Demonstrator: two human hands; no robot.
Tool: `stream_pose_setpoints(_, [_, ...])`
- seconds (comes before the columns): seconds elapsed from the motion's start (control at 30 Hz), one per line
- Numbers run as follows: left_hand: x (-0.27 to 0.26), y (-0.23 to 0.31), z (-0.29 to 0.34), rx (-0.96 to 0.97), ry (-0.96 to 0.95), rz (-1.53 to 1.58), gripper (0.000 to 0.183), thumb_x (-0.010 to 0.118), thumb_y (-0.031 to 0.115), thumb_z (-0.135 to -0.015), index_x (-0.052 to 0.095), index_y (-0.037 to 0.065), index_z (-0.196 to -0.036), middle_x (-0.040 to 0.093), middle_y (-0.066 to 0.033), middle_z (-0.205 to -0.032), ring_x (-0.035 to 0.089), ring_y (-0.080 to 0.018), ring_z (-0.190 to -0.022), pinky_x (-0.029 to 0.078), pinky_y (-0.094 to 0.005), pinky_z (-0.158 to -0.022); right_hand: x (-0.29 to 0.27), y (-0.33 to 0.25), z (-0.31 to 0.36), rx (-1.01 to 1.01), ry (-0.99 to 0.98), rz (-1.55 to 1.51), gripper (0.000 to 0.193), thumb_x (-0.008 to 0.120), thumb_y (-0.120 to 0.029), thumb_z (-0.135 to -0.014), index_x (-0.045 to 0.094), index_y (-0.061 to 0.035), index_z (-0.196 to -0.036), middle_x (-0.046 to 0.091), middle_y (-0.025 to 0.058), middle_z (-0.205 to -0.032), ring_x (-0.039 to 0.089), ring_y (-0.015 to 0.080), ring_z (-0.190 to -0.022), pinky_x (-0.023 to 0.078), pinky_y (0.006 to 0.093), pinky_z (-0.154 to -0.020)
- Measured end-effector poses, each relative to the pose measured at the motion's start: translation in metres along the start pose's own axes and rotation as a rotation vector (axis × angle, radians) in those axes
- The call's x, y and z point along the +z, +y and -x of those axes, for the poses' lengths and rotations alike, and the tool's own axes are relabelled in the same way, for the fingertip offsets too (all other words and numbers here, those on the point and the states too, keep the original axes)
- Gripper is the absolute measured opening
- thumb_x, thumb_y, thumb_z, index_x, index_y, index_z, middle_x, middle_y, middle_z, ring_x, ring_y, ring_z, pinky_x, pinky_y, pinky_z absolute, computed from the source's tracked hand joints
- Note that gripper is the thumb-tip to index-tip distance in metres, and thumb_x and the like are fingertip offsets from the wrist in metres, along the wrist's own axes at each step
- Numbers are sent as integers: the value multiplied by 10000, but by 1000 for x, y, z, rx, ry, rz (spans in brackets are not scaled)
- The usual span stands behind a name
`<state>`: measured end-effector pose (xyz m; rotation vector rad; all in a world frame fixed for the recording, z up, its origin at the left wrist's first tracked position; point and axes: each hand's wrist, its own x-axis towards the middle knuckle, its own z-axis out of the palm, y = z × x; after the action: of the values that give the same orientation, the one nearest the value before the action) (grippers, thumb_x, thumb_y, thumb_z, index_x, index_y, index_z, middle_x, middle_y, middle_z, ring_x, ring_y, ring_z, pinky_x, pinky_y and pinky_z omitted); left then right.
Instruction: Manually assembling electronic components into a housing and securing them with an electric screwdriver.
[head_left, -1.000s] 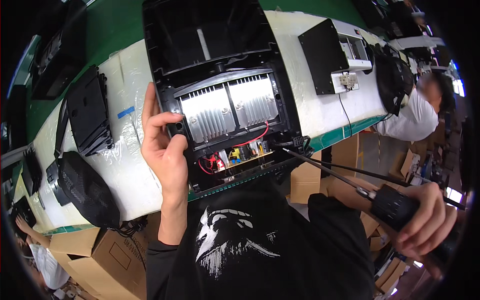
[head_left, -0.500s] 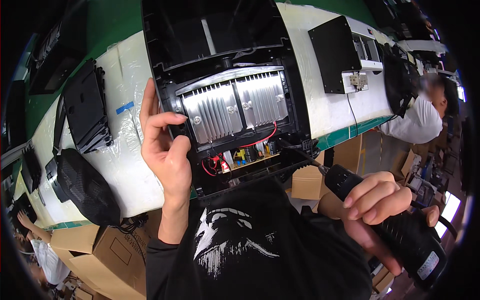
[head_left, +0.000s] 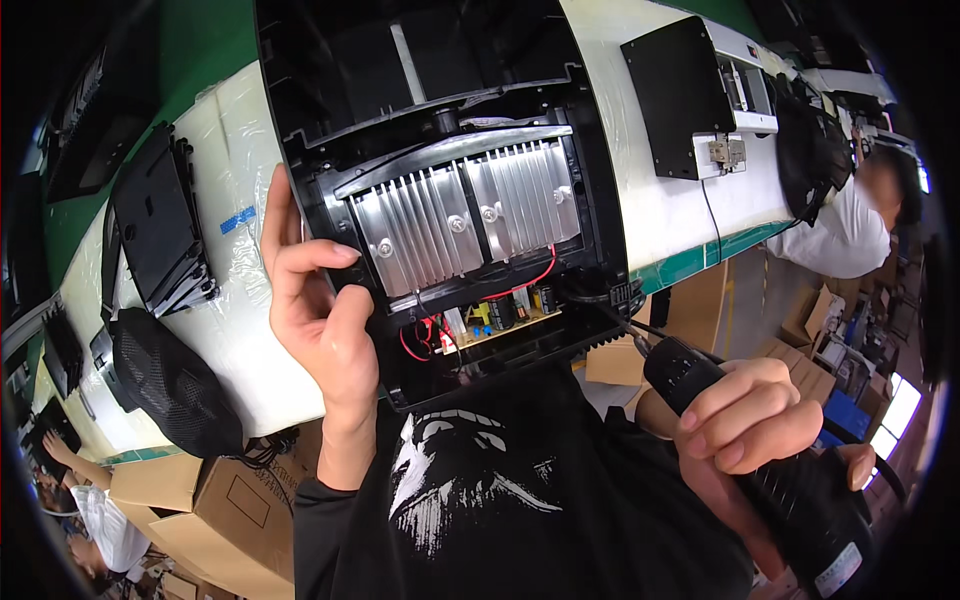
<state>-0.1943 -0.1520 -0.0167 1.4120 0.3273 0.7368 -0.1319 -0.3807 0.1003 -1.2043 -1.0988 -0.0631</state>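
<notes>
A long black plastic housing (head_left: 603, 215) lies open in front of me, its near end overhanging the table edge close to my shirt. Inside it sit two silver finned heat sinks (head_left: 420, 225), and below them a circuit board (head_left: 515, 328) with red and black wires. My left hand (head_left: 335, 320) grips the housing's left edge, thumb and index finger curled on the near side, other fingers behind it. In my right hand (head_left: 750, 415) is a black electric screwdriver (head_left: 685, 372). Its bit points at the housing's lower right corner; whether it touches is too small to tell.
White-covered table (head_left: 270, 130) runs across. Left are stacked black panels (head_left: 160, 220) and a black mesh bag (head_left: 170, 375); right, a black-and-white device (head_left: 675, 100) with a cable. Cardboard boxes (head_left: 230, 500) stand below. Another person (head_left: 835, 230) sits at the right.
The housing appears slightly further left and a little turned, with my left hand still on its edge. The screwdriver stays near the lower right corner, its rear end slightly lower.
</notes>
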Motion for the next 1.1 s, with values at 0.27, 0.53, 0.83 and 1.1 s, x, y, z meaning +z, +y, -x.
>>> stream_pose_setpoints(0.27, [0, -4, -1, 19, 0, 3, 261, 391, -116, -594, 501, 52, -761, 267, -207, -1433, 251, -362, -1343, 171, -414, -1079, 16, 12, -2, -50, 121, 98, 776, 589, -644, -734, 331, -162, -1285, 495, 51, -686, 486, 125, -437, 484, 243, -402])
stream_pose_setpoints(0.53, [3, -2, -1, 39, 5, -14, 257, 374, -82, -541, 448, 57, -743, 309, -224, -1417, 223, -371, -1354, 132, -434, -1093, 17, 19, 1, -90, 217, 39, 742, 615, -624, -727, 355, -172, -1254, 490, 80, -668, 471, 151, -415, 462, 265, -373])
stream_pose_setpoints(0.83, [-1, -2, -1, 39, 16, 25, 248, 391, -99, -567, 472, 58, -740, 293, -216, -1421, 236, -359, -1349, 150, -418, -1088, 10, 25, -9, -47, 165, -39, 766, 625, -627, -715, 313, -172, -1246, 507, 92, -659, 489, 156, -411, 472, 258, -370])
stream_pose_setpoints(1.1, [12, -2, -2, 37, -18, 67, 244, 391, -90, -541, 441, 59, -727, 307, -211, -1424, 229, -344, -1358, 145, -395, -1087, -23, -25, -16, -72, 74, 12, 711, 688, -493, -741, 404, -32, -1201, 548, 40, -657, 528, 108, -440, 505, 229, -397])
